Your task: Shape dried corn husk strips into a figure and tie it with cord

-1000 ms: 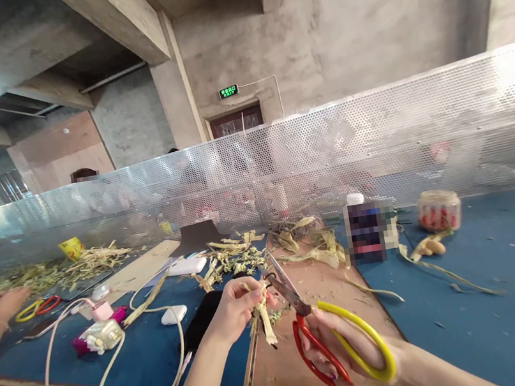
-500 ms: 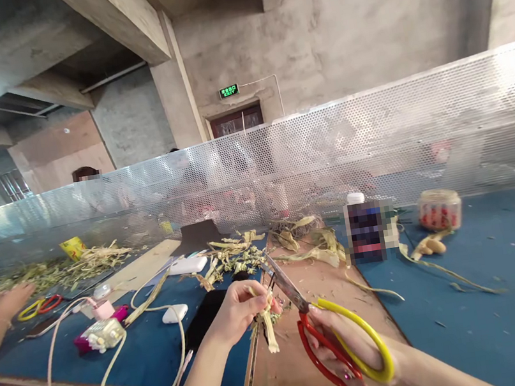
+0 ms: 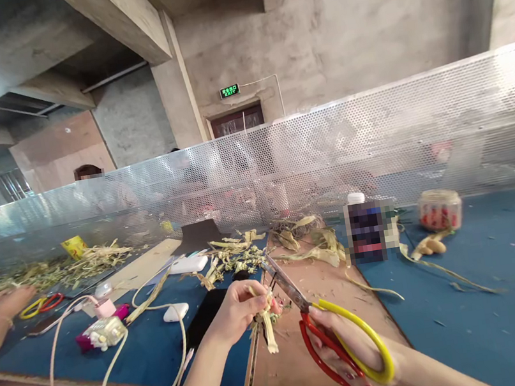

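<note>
Between its fingertips, my left hand (image 3: 239, 312) pinches a pale dried plant strip (image 3: 270, 336), which hangs down over the brown board. My right hand (image 3: 350, 340) is closed through the handles of a pair of scissors (image 3: 304, 305), one handle red and one yellow. The blades point up and to the left, just right of my left fingertips. Thin dark pieces show beside those fingers, too small to name. A heap of dried plant bits (image 3: 236, 260) lies beyond my left hand.
A brown board (image 3: 322, 364) lies on the blue table. Left are a white case (image 3: 176, 313), looping cable, a black flat device (image 3: 204, 322) and another person's hands (image 3: 15, 300) near other scissors (image 3: 42, 306). Right stands a jar (image 3: 440, 211). A perforated metal partition (image 3: 398, 133) spans the back.
My hands, the strip and the scissors stay almost in place. Beyond the partition, a person's head shows slightly more.
</note>
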Demonstrator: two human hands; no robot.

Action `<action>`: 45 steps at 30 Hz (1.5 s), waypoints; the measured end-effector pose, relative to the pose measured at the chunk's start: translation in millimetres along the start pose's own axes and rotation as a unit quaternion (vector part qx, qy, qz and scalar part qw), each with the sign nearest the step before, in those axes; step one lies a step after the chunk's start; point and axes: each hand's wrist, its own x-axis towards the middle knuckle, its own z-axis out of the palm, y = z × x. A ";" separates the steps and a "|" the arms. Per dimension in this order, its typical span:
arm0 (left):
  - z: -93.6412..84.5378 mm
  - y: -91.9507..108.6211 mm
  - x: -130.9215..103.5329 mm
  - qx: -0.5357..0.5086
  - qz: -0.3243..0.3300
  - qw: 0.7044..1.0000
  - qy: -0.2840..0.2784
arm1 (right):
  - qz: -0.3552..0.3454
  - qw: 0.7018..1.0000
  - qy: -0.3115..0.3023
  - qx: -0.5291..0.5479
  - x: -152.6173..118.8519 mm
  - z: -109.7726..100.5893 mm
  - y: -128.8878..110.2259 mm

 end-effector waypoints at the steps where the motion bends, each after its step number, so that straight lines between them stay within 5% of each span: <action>1: 0.1 0.2 0.0 0.001 0.000 1.000 -0.001 | -0.001 1.000 0.002 -0.005 -0.2 0.3 0.2; 12: -5.4 -2.8 1.8 0.017 0.002 1.000 0.009 | 0.001 0.999 0.039 -0.012 -0.3 -3.0 2.1; 19: -54.3 7.0 44.4 0.115 0.022 0.979 0.167 | -0.052 0.997 0.051 -0.012 -10.3 -12.1 -21.9; 22: -78.9 20.2 68.1 0.152 0.011 0.970 0.189 | -0.068 0.983 0.136 -0.106 -26.0 -28.0 -39.6; 25: -94.1 36.0 79.9 0.203 -0.011 0.956 0.210 | -0.118 0.904 0.256 -0.322 -53.8 -55.7 -54.5; 27: -95.0 45.9 80.3 0.219 -0.004 0.951 0.220 | -0.136 0.782 0.325 -0.514 -75.9 -82.9 -57.4; 28: -92.2 49.5 78.6 0.220 0.005 0.950 0.220 | -0.110 0.711 0.378 -0.583 -86.6 -99.4 -55.7; 30: -80.3 52.3 72.6 0.205 0.021 0.957 0.204 | -0.030 0.615 0.431 -0.660 -106.4 -136.5 -47.1; 33: -51.6 43.8 62.3 0.109 0.040 0.986 0.119 | 0.052 0.572 0.435 -0.693 -132.1 -190.4 -30.2; 36: -19.0 26.1 58.0 0.042 0.040 0.996 0.072 | 0.104 0.568 0.438 -0.689 -156.0 -219.4 -26.1; 38: 2.3 14.1 60.3 -0.002 0.044 0.998 0.046 | 0.051 0.590 0.405 -0.697 -167.2 -217.1 -34.3; 42: 41.5 -5.5 73.3 -0.025 0.014 0.999 -0.041 | -0.111 0.618 0.410 -0.662 -157.6 -166.5 -62.7; 45: 64.9 -17.9 84.8 -0.055 -0.005 0.996 -0.077 | -0.234 0.706 0.349 -0.570 -123.6 -112.6 -80.9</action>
